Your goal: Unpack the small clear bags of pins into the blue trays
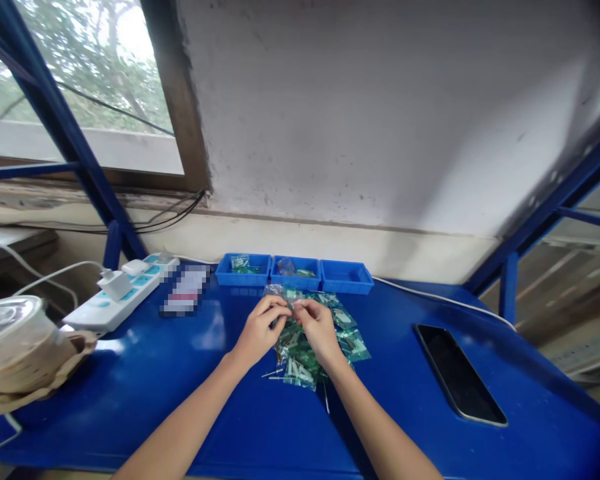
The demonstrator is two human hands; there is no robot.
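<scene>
The left hand (261, 328) and right hand (321, 328) pinch a small item (291, 306), too blurred to identify, above green packets (300, 355); 3 blue bins (298, 282) line the back edge of the desk (390, 360).

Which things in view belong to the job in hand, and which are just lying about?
Likely in the job: pile of small bags beneath the left hand and right hand; row of blue bins.

Likely just lying about: dark phone; white power strip; round container.
</scene>
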